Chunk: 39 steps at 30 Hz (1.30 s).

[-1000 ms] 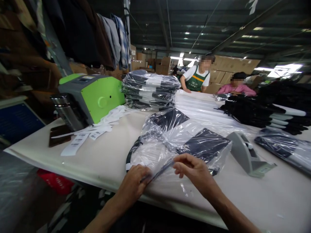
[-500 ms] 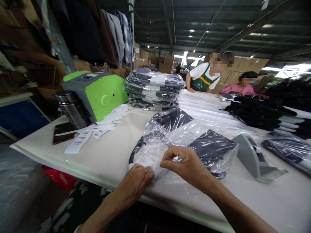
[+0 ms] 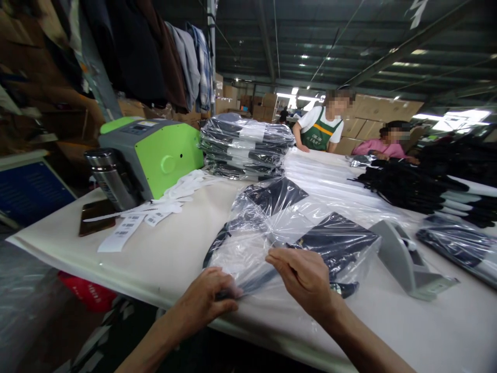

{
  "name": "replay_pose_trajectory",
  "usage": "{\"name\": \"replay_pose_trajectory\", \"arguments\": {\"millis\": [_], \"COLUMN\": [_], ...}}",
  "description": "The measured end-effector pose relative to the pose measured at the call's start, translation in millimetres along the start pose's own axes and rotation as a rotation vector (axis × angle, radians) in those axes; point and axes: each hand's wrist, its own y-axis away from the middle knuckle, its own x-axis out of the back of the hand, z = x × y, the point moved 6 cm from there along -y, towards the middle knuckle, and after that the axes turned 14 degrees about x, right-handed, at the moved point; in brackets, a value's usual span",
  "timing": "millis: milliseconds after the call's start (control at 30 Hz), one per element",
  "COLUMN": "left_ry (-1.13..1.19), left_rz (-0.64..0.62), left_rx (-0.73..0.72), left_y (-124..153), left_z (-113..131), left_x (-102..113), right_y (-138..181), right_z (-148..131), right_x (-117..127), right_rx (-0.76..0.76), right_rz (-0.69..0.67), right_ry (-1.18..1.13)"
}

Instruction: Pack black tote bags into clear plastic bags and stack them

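Observation:
A clear plastic bag (image 3: 272, 228) with a dark folded garment (image 3: 334, 241) inside lies on the white table (image 3: 163, 259) in front of me. My left hand (image 3: 205, 300) presses down on the near edge of the bag, fingers curled onto the plastic. My right hand (image 3: 305, 277) lies on top of the bag beside it, fingers stretched out flat over the plastic and the dark strip under it.
A green and grey machine (image 3: 155, 153) stands at the left, with a steel flask (image 3: 108, 178), a phone (image 3: 97, 216) and paper tags (image 3: 155, 204). Bagged garments are stacked (image 3: 246, 147) behind. A grey tape dispenser (image 3: 404, 259) sits right. Two people (image 3: 322, 129) work at the far end.
My right hand dropped from a raised pinch on the plastic to lying flat on the bag. My left hand stayed on the bag's near edge.

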Motion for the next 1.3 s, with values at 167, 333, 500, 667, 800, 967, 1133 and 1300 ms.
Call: {"name": "replay_pose_trajectory", "arguments": {"millis": [167,333,500,667,800,967,1133,1300], "left_ry": [0.073,0.017,-0.111,-0.119,-0.066,-0.109,-0.135,0.032], "left_rz": [0.029,0.046,0.144,0.232,0.166,0.145,0.172,0.025], "left_rx": [0.044,0.084,-0.036,-0.012,0.056,0.203,0.326,0.185], "left_y": [-5,-4,-6,-13,-20,-28,-66,-141], "left_z": [-5,-6,-11,-29,-29,-11,19,46], "left_x": [0,-1,-1,3,4,8,14,5], "right_y": [-2,-5,1,9,20,42,61,65], "right_z": [2,3,7,60,118,147,155,160], "right_x": [1,4,6,-11,-49,-75,-76,-74], "right_rx": [0.05,0.074,0.087,-0.147,-0.484,-0.559,-0.686,-0.781], "right_rz": [-0.05,-0.054,-0.068,-0.038,-0.231,-0.403,-0.317,-0.116], "right_ry": [0.033,0.045,0.056,-0.005,-0.095,-0.084,-0.068,-0.197]}}
